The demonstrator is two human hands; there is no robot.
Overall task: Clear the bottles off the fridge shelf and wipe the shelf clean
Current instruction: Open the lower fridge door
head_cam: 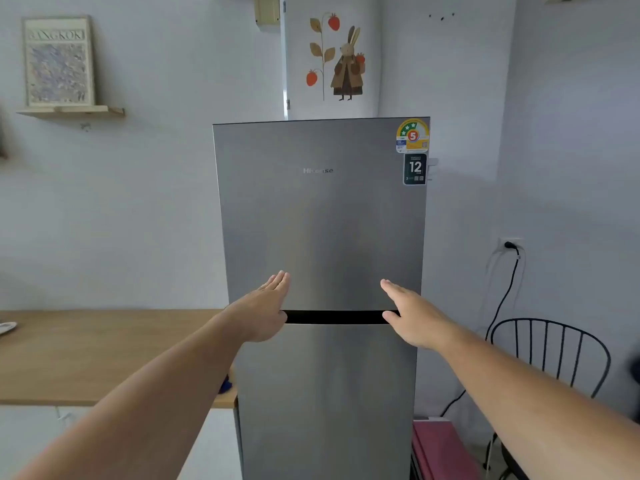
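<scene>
A tall silver two-door fridge (322,220) stands straight ahead with both doors closed. Its shelves and any bottles are hidden behind the doors. A dark gap (334,317) runs across between the upper and lower door. My left hand (265,304) is stretched out flat in front of the fridge at the left end of that gap, fingers together and pointing up. My right hand (414,311) is flat at the right end of the gap, thumb resting near the dark strip. Neither hand holds anything.
A wooden counter (97,355) runs along the left side, touching the fridge. A black wire chair (550,358) and a pink box (440,448) stand to the right. A black cable (502,299) hangs from a wall socket. A small wall shelf (72,111) carries a framed print.
</scene>
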